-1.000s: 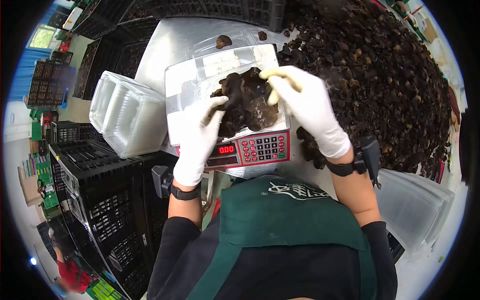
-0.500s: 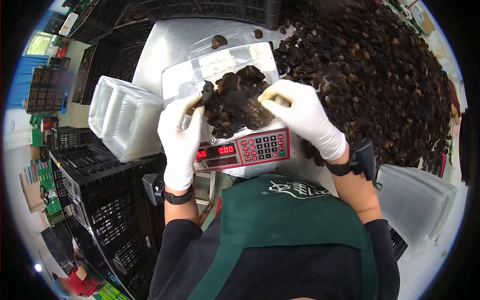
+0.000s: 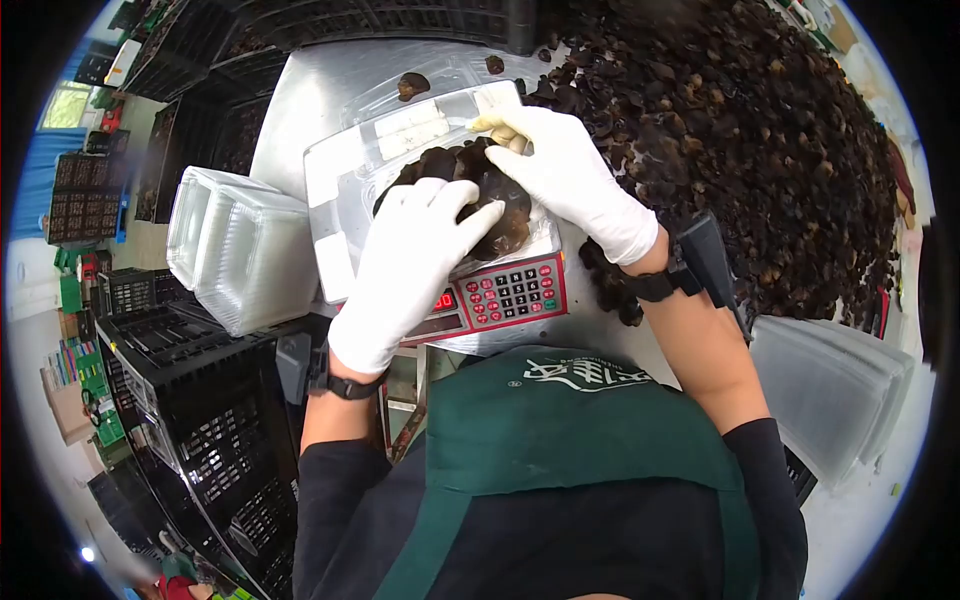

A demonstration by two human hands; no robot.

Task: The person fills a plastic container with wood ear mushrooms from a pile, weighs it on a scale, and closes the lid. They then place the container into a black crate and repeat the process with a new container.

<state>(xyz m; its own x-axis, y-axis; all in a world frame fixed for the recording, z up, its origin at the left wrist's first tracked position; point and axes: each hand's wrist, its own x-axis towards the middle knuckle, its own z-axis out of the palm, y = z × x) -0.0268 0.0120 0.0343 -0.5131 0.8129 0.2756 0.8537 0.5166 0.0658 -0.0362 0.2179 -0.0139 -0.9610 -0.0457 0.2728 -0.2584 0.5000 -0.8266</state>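
Note:
Dark brown, fungus-like pieces (image 3: 508,222) lie heaped on the platform of a red-framed scale (image 3: 512,292). My left hand (image 3: 415,245), in a white glove, rests over the left part of the heap, its fingers curled apart on the pieces. My right hand (image 3: 555,165), also gloved, is at the heap's upper right, with thumb and forefinger a little apart and nothing visible between them. A clear plastic tray seems to lie under the heap, largely hidden by it and my left hand.
A large pile of dark pieces (image 3: 720,150) covers the table's right side. Stacked clear containers (image 3: 240,250) stand at left, with more clear containers (image 3: 830,385) at lower right. Black crates (image 3: 215,420) are at left and along the back. A person's red garment (image 3: 178,588) shows at lower left.
My left hand has moved right and up onto the heap, and the dark piece it pinched is no longer visible. My right hand has moved up and left.

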